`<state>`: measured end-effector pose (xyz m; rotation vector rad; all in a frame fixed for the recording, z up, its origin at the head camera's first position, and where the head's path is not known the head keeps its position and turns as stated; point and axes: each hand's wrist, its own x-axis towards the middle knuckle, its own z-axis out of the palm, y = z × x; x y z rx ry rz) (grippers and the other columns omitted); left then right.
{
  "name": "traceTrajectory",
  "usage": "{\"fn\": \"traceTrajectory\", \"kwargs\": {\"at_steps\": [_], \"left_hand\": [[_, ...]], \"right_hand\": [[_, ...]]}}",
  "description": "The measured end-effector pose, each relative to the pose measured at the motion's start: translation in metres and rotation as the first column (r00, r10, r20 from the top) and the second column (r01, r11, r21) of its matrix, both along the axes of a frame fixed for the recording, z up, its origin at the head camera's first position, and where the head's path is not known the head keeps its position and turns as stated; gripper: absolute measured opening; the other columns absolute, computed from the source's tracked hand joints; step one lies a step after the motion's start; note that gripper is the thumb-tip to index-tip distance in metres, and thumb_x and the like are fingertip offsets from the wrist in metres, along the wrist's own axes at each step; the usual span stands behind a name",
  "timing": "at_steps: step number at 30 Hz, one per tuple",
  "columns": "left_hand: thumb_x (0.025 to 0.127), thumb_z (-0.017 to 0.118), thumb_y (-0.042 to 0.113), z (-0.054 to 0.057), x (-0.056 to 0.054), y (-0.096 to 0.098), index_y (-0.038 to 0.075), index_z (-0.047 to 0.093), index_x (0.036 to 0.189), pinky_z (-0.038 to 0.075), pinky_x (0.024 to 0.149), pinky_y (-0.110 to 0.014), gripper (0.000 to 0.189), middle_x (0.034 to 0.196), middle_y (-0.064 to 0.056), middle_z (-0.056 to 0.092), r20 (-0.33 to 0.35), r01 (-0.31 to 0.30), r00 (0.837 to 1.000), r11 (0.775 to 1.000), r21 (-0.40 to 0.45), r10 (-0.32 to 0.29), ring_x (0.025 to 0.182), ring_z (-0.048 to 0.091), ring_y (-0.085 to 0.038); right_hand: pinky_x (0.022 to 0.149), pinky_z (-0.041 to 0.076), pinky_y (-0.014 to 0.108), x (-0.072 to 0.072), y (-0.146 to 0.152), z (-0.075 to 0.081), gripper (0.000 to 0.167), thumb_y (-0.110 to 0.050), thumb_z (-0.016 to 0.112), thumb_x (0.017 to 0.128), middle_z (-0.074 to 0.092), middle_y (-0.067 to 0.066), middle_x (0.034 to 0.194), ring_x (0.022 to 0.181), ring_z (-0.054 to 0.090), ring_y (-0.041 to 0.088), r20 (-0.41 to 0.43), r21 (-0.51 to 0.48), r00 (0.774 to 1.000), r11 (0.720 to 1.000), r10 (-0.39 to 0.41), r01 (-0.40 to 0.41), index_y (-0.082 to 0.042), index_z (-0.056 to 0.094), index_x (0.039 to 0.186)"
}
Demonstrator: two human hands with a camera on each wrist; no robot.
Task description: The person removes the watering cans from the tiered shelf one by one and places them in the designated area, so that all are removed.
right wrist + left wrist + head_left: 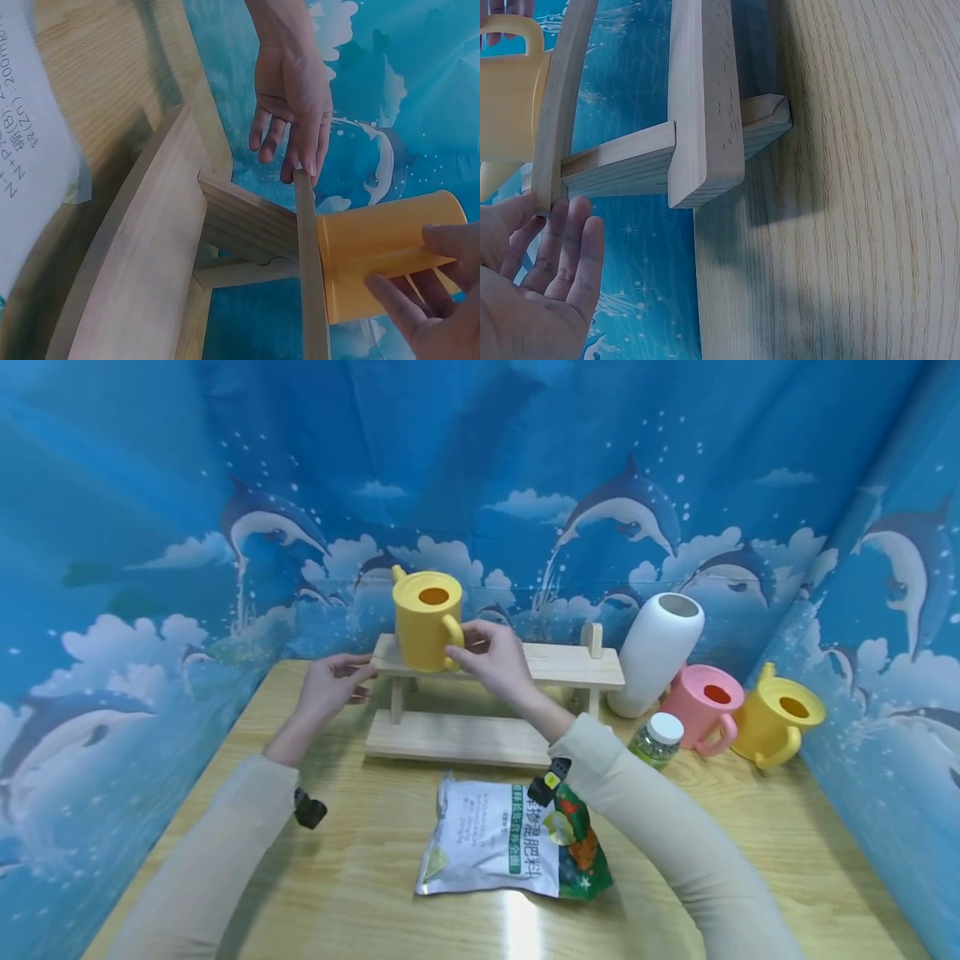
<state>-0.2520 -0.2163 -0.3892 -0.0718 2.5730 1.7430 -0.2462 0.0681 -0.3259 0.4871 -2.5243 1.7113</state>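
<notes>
A yellow watering can [427, 627] stands upright on the left part of a two-tier wooden shelf's upper board [555, 665]. Its spout points to the back left, its handle to the front right. My right hand [495, 660] holds that handle [397, 262], thumb and fingers on either side of it. At the board's left end, my left hand [337, 685] pinches the edge. The left wrist view shows its thumb by the upper face and the fingers [574, 240] fairly straight beside the underside.
To the right stand a white vase [656, 652], a pink watering can [701, 706], another yellow watering can [776, 718] and a white-capped jar [657, 739]. A fertilizer bag [487, 839] lies before the lower board [457, 739]. A dolphin-print curtain [450, 468] hangs behind.
</notes>
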Motion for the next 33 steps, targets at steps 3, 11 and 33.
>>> {"fn": "traceTrajectory", "kwargs": {"at_steps": [3, 11, 33], "left_hand": [[0.106, 0.065, 0.037, 0.001, 0.001, -0.001, 0.009, 0.062, 0.146, 0.068, 0.088, -0.034, 0.049, 0.137, -0.025, 0.069, -0.003, 0.004, 1.0, 1.0, 0.003, -0.004, 0.075, 0.073, 0.002], [0.106, 0.065, 0.036, 0.001, 0.002, 0.0, 0.008, 0.061, 0.146, 0.068, 0.091, -0.038, 0.049, 0.137, -0.026, 0.069, -0.017, 0.012, 1.0, 1.0, 0.003, -0.012, 0.075, 0.073, 0.003], [0.106, 0.065, 0.039, 0.0, 0.001, 0.002, 0.008, 0.062, 0.146, 0.068, 0.089, -0.036, 0.05, 0.137, -0.025, 0.069, -0.023, -0.002, 1.0, 1.0, -0.02, 0.002, 0.076, 0.072, 0.001]], "right_hand": [[0.083, 0.069, 0.036, 0.001, 0.002, 0.001, 0.029, -0.015, 0.077, 0.098, 0.073, 0.016, 0.116, 0.106, 0.075, 0.03, 0.014, -0.013, 1.0, 1.0, 0.005, -0.004, -0.005, 0.071, 0.124], [0.084, 0.069, 0.035, 0.015, 0.029, 0.005, 0.026, -0.012, 0.074, 0.099, 0.069, 0.016, 0.114, 0.103, 0.072, 0.026, 0.031, -0.088, 1.0, 0.996, 0.002, 0.0, -0.003, 0.069, 0.124], [0.076, 0.065, 0.018, 0.119, 0.19, 0.0, 0.026, -0.003, 0.073, 0.098, 0.071, -0.011, 0.098, 0.087, 0.071, 0.004, -0.173, -0.055, 0.963, 0.979, -0.205, 0.199, 0.008, 0.066, 0.121]]}}
